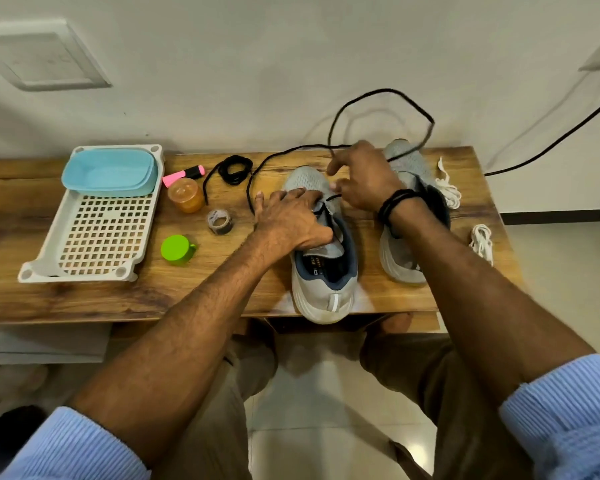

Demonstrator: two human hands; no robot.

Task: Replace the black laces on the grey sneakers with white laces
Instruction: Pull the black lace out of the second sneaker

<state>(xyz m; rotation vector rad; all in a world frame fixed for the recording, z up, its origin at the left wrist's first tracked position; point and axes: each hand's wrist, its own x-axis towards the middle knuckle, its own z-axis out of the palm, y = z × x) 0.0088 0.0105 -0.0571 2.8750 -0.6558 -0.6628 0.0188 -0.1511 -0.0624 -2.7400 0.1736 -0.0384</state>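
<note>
**Grey mesh sneaker with its black lace drawn out on a wood-grain table**

Grey knitted mesh with a navy padded collar and thick white sole: one sneaker [326, 289] stands at the near edge of the wooden table [187, 289], its heel overhanging. The left hand [291, 220] lies on its tongue, fingers straight and pressing. The right hand [364, 178] pinches the thin black lace [385, 91], which loops in the air above the far edge. The second sneaker [400, 258] lies tilted near the right edge, beside two bundled flat white laces [449, 190]. A coiled black lace [234, 169] rests at the far edge. Near the left edge is a perforated white plastic tray [101, 233] holding an oval blue tub [110, 171].
</note>
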